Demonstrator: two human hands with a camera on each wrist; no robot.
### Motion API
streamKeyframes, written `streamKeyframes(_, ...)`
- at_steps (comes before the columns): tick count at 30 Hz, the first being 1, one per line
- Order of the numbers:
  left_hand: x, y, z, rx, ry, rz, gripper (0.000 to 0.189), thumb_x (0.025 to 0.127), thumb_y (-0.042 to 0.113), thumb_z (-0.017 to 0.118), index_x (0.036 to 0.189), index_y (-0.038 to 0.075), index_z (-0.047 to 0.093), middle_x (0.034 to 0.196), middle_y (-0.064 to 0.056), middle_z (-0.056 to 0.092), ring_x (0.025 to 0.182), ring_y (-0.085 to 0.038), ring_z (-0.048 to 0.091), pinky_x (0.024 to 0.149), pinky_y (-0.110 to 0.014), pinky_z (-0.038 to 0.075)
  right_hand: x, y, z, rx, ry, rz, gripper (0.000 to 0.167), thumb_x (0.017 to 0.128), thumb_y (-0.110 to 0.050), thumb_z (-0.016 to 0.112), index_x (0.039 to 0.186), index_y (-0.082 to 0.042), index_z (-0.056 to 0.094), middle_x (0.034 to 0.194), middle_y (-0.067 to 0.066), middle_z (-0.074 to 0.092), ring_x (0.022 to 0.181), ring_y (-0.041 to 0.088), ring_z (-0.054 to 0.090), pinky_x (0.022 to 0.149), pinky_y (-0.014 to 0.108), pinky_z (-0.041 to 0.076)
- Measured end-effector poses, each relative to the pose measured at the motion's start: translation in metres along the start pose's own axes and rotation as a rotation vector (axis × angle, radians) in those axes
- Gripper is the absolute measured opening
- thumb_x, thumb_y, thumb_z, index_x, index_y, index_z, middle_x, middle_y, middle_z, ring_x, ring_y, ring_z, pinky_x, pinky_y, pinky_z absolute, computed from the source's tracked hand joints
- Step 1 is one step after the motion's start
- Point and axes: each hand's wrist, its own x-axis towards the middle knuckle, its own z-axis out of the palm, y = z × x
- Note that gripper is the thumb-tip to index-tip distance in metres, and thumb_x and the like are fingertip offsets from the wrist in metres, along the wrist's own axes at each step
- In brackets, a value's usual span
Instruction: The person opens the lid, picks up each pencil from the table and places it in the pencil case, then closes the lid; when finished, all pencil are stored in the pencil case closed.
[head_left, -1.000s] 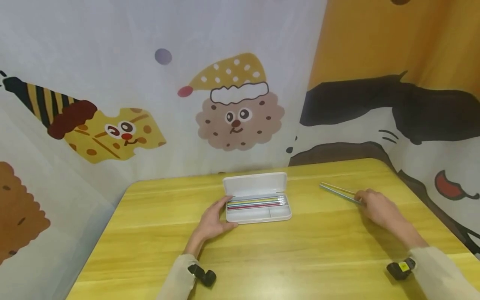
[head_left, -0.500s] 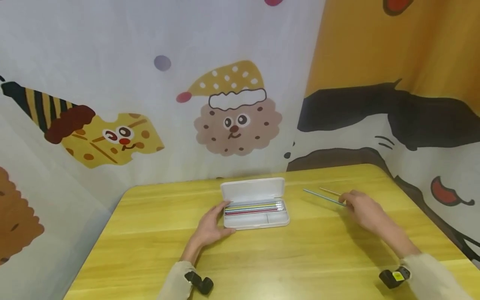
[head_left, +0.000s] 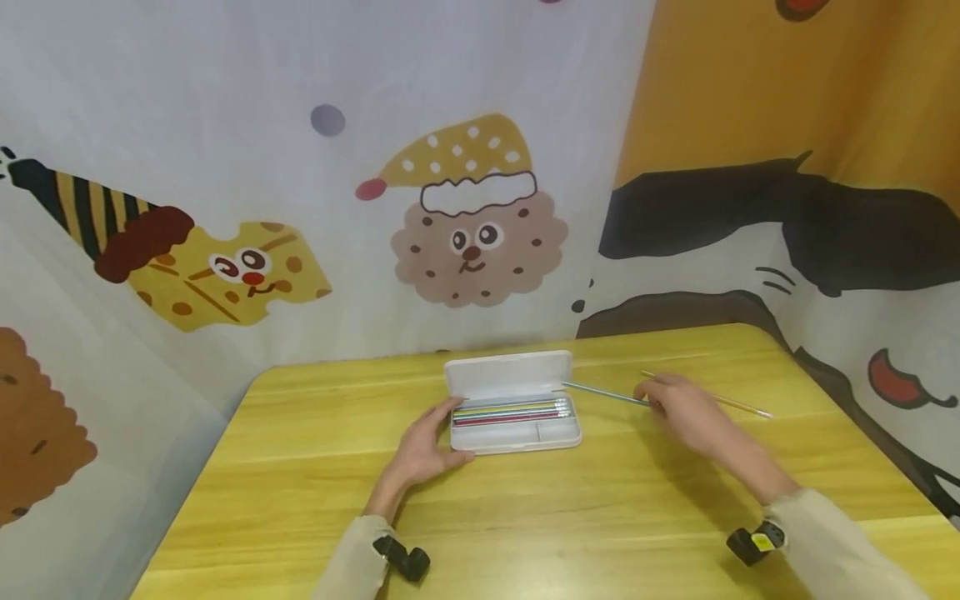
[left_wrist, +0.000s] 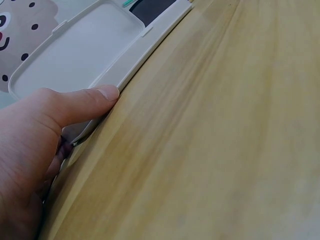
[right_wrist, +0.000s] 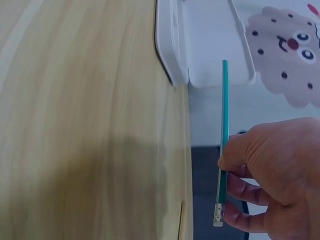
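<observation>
A white pencil case (head_left: 495, 432) stands with its lid up on the table, several coloured pencils (head_left: 510, 412) lying side by side in its back compartment. My left hand (head_left: 418, 450) holds the case at its left end, the thumb (left_wrist: 102, 94) against the front edge and the other fingers around the side and back. My right hand (head_left: 686, 414) pinches a teal pencil (right_wrist: 224, 105) near its eraser end. The pencil's plain end points left and overlaps the right edge of the raised lid (right_wrist: 212, 40) in the head view.
A yellowish pencil (head_left: 741, 406) with a pale eraser lies on the wood-grain table (head_left: 570, 517), behind and to the right of my right hand. At the table's far edge hangs a curtain (head_left: 360, 308) printed with cartoon figures.
My right hand has moved left with the teal pencil, toward the case. The yellowish pencil, earlier partly behind that hand, now lies apart on the table. My left hand stays at the case.
</observation>
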Motion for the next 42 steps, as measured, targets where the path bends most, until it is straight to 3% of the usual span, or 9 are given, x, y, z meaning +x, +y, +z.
streamKeyframes(4,0.0,-0.002,0.002,0.004,0.003,0.008,0.091,0.071,0.036,0.089,0.15,0.022,0.046,0.149,-0.016,0.047,0.133,-0.04,0.044,0.107,-0.061,0.035,0.009,-0.009,0.006,0.003,0.004,-0.023,0.026,0.077,0.015,0.071,0.095,-0.004,0.072,0.09,0.01,0.068,0.082,0.03,0.066,0.062,0.038,0.055)
streamKeyframes(6,0.001,-0.003,0.002,0.006,0.005,0.016,0.091,0.071,0.036,0.089,0.15,0.022,0.046,0.148,-0.016,0.048,0.133,-0.04,0.045,0.107,-0.061,0.035,0.015,-0.014,0.009,0.003,0.002,-0.035,0.026,0.076,0.015,0.071,0.094,-0.004,0.072,0.089,0.008,0.067,0.078,0.024,0.064,0.063,0.037,0.055)
streamKeyframes(20,0.003,-0.003,-0.001,0.003,0.006,0.005,0.091,0.071,0.035,0.089,0.15,0.022,0.046,0.149,-0.014,0.047,0.134,-0.039,0.043,0.108,-0.061,0.034,0.048,-0.047,0.034,-0.029,-0.047,-0.097,0.026,0.078,0.012,0.072,0.098,-0.006,0.074,0.087,0.004,0.063,0.079,0.024,0.063,0.063,0.034,0.055)
streamKeyframes(23,0.004,-0.003,-0.001,0.0,0.003,0.004,0.091,0.071,0.035,0.089,0.15,0.023,0.046,0.149,-0.014,0.047,0.134,-0.039,0.043,0.108,-0.061,0.034,0.053,-0.051,0.041,-0.035,-0.041,-0.111,0.026,0.078,0.011,0.074,0.097,-0.006,0.074,0.087,0.006,0.064,0.079,0.025,0.063,0.063,0.035,0.054)
streamKeyframes(30,0.004,-0.002,0.0,0.007,-0.003,-0.008,0.091,0.071,0.034,0.09,0.15,0.024,0.046,0.15,-0.014,0.046,0.135,-0.039,0.042,0.11,-0.06,0.032,0.063,-0.06,0.05,-0.05,-0.054,-0.124,0.027,0.077,0.009,0.076,0.099,-0.006,0.073,0.097,0.01,0.067,0.09,0.031,0.064,0.075,0.043,0.058)
streamKeyframes(36,0.002,-0.002,0.0,0.002,-0.004,-0.014,0.091,0.071,0.034,0.089,0.15,0.024,0.045,0.15,-0.014,0.046,0.136,-0.039,0.042,0.109,-0.061,0.032,0.072,-0.068,0.06,-0.062,-0.025,-0.145,0.027,0.076,0.008,0.075,0.098,-0.008,0.073,0.095,0.008,0.065,0.086,0.029,0.063,0.068,0.038,0.057)
streamKeyframes(42,0.001,-0.002,0.0,-0.002,-0.004,0.0,0.091,0.071,0.034,0.089,0.15,0.024,0.046,0.15,-0.014,0.047,0.135,-0.039,0.043,0.109,-0.061,0.033,0.076,-0.072,0.072,-0.083,-0.027,-0.159,0.03,0.074,0.008,0.074,0.099,-0.009,0.074,0.1,0.009,0.066,0.093,0.028,0.063,0.074,0.038,0.058)
